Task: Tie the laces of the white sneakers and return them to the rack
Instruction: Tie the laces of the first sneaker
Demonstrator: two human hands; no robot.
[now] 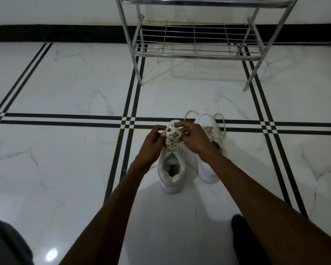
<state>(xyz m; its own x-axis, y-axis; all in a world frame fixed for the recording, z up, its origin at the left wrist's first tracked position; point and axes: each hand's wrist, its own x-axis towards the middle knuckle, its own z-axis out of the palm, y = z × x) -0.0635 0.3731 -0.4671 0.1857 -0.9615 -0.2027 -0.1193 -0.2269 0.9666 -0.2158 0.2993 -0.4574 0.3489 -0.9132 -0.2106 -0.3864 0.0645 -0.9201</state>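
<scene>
Two white sneakers stand side by side on the floor, toes pointing away from me. Over the left sneaker (pixel 172 169), my left hand (pixel 154 141) pinches one lace end and my right hand (pixel 192 139) pinches the other, both just above the tongue. The laces (pixel 172 143) cross between my fingers. My right forearm partly hides the right sneaker (pixel 208 129), and its loose laces lie looped on the floor around its toe. The metal shoe rack (pixel 197 54) stands beyond the sneakers against the wall, its lower shelf bare.
The floor is glossy white marble tile with black double stripes (pixel 130 104). A black skirting band (pixel 55 33) runs along the wall. Dark clothing on my knees shows at the bottom left and bottom right.
</scene>
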